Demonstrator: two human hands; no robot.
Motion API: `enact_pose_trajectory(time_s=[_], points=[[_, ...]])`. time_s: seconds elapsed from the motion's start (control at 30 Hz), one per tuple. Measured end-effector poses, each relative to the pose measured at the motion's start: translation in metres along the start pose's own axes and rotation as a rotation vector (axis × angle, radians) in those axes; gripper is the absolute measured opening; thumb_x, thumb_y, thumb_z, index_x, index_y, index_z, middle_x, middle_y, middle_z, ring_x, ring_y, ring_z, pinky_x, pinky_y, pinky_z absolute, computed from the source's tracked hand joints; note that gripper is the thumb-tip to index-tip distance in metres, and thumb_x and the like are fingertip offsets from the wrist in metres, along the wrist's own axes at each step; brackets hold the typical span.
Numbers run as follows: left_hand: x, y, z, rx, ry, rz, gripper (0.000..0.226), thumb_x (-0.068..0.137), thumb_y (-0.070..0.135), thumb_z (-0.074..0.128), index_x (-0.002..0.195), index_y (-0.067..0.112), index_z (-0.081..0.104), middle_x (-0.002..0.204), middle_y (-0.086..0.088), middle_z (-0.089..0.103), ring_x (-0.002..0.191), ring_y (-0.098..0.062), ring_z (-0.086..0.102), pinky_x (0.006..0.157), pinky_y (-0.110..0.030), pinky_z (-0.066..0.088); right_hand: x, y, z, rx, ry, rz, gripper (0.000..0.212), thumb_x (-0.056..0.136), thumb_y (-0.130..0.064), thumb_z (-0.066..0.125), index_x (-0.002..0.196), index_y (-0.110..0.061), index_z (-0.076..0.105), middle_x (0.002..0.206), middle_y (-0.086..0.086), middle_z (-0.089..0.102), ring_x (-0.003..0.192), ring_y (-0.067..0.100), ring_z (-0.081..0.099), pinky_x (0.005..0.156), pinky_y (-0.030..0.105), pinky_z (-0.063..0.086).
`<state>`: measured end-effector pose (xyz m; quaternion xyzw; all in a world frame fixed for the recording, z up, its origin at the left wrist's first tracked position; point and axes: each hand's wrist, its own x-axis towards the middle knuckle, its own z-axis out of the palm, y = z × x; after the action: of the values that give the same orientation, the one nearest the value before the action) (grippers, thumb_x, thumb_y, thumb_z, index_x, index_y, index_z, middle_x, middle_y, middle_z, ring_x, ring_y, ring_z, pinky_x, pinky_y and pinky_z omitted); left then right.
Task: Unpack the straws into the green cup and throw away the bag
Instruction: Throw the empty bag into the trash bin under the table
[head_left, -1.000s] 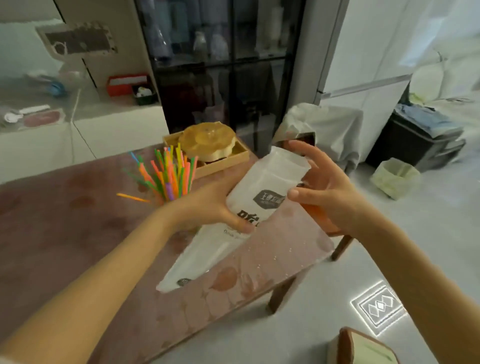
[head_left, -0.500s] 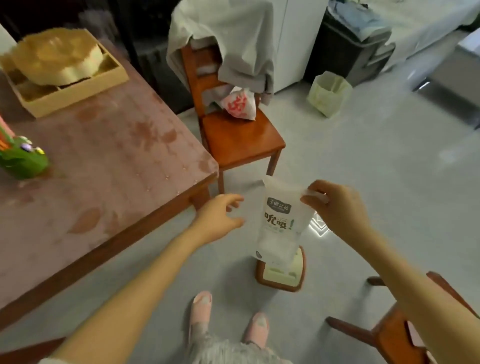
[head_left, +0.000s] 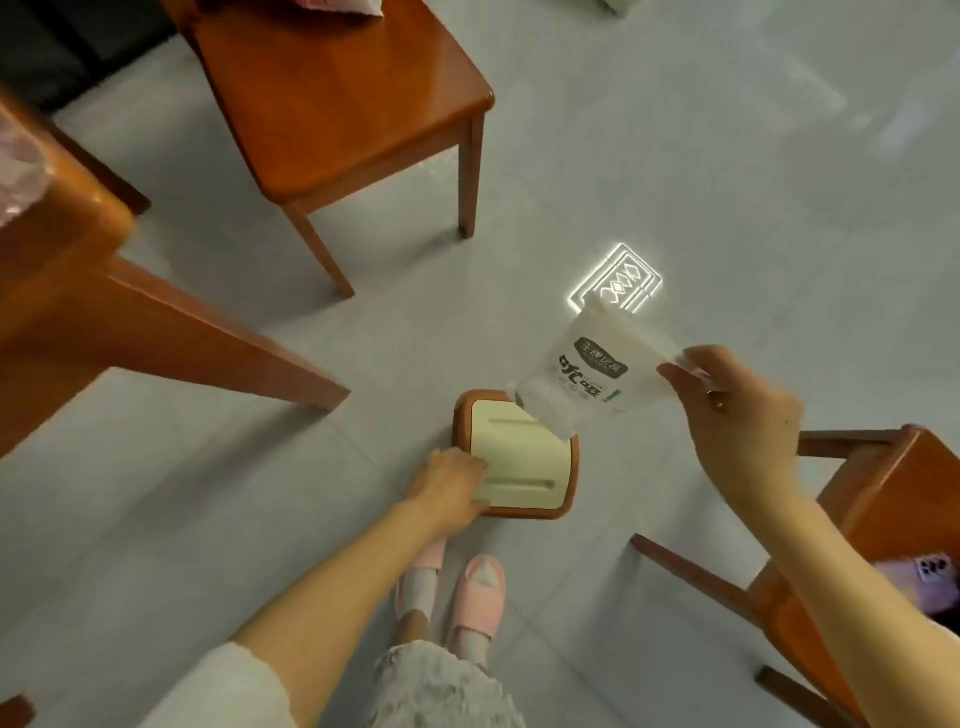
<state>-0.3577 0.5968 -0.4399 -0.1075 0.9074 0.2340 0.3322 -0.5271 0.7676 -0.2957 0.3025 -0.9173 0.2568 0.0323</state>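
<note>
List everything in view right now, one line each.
bag: one, white with dark print, hanging above the bin
bin: one, brown rim, cream lid, on the floor
chairs: two, orange-brown, top and right edge
table: one, brown, left
phone: one, purple, on the right chair
slippers: two, pink, on the feet
left hand: rests on the bin lid's left edge
right hand: pinches the bag's top corner
</note>
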Motion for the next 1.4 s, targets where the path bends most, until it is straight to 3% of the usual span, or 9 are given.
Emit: enact_pose_trajectory(time_s=[0.3,0.53,0.7,0.8,0.9,0.97,1.03,1.2,1.4], points=[[0.112,-0.031,0.066,0.210,-0.126,-0.001,0.095,0.071,0.075,0.046,0.142,0.017,0.019,0.147,-0.003,0.033,0.136,-0.031,0.018,0.109,-0.053,0.006,0.011,0.070,0.061,0.158,-0.075,0.097,0.023,0.086,-0.017,0.064,0.096,0.003,0.066,0.089,0.002,0.062,0.072,0.024,0.062,0.069,0.016,0.048],[0.126,-0.045,0.066,0.225,-0.072,0.109,0.069,0.076,0.067,0.046,0.129,0.025,0.041,0.138,0.005,0.044,0.135,-0.028,0.021,0.104,-0.072,-0.005,0.025,0.078,0.092,0.088,-0.301,-0.171,0.021,0.081,-0.016,0.064,0.088,0.003,0.069,0.076,0.013,0.071,0.060,0.020,0.059,0.052,0.011,0.042],[0.125,-0.055,0.062,0.184,-0.043,0.162,0.058,0.079,0.062,0.047,0.124,0.026,0.049,0.132,0.011,0.050,0.130,-0.022,0.027,0.105,-0.069,-0.013,0.003,0.086,0.154,-0.119,-0.600,-0.359,0.018,0.064,-0.007,0.084,0.075,-0.009,0.068,0.064,0.009,0.068,0.051,0.026,0.060,0.046,0.032,0.052],[0.125,-0.064,0.067,0.155,0.016,0.187,0.058,0.079,0.062,0.049,0.127,0.030,0.048,0.136,0.015,0.048,0.130,-0.018,0.027,0.105,-0.065,-0.018,-0.018,0.090,0.202,-0.264,-0.732,-0.351,0.032,0.044,0.005,0.084,0.055,-0.010,0.058,0.049,0.005,0.053,0.036,0.022,0.043,0.033,0.019,0.025],[0.127,-0.070,0.072,0.126,0.058,0.205,0.064,0.078,0.064,0.049,0.133,0.031,0.045,0.138,0.017,0.047,0.133,-0.016,0.025,0.104,-0.064,-0.021,-0.029,0.090,0.251,-0.325,-0.781,-0.355,0.055,0.024,0.012,0.078,0.045,-0.016,0.035,0.044,-0.001,0.022,0.032,0.015,0.014,0.042,0.015,-0.004],[0.127,-0.074,0.077,0.114,0.079,0.210,0.068,0.079,0.065,0.046,0.137,0.030,0.039,0.140,0.016,0.045,0.136,-0.016,0.023,0.105,-0.063,-0.021,-0.033,0.088,0.277,-0.403,-0.948,-0.310,0.043,0.043,0.009,0.078,0.054,-0.016,0.045,0.051,0.003,0.035,0.034,0.019,0.032,0.037,0.021,0.008],[0.128,-0.079,0.082,0.101,0.123,0.226,0.072,0.077,0.069,0.040,0.136,0.028,0.042,0.140,0.015,0.047,0.136,-0.018,0.026,0.105,-0.061,-0.021,-0.041,0.093,0.303,-0.443,-1.013,-0.235,0.015,0.076,0.004,0.059,0.083,-0.009,0.063,0.087,0.010,0.063,0.070,0.026,0.063,0.050,0.029,0.035],[0.131,-0.088,0.099,0.055,0.236,0.273,0.069,0.071,0.071,0.038,0.120,0.027,0.060,0.117,0.015,0.065,0.118,-0.014,0.036,0.104,-0.062,-0.005,-0.039,0.095,0.346,-0.321,-1.003,0.112,0.019,0.086,0.001,0.047,0.087,-0.006,0.064,0.087,0.009,0.064,0.090,0.028,0.065,0.072,0.031,0.048],[0.131,-0.090,0.106,0.068,0.293,0.286,0.067,0.073,0.070,0.036,0.117,0.027,0.062,0.113,0.014,0.067,0.114,-0.016,0.037,0.101,-0.065,0.003,-0.050,0.101,0.364,-0.159,-1.128,0.226,0.031,0.090,-0.003,0.043,0.113,-0.003,0.064,0.114,0.014,0.065,0.106,0.031,0.059,0.087,0.034,0.047]])
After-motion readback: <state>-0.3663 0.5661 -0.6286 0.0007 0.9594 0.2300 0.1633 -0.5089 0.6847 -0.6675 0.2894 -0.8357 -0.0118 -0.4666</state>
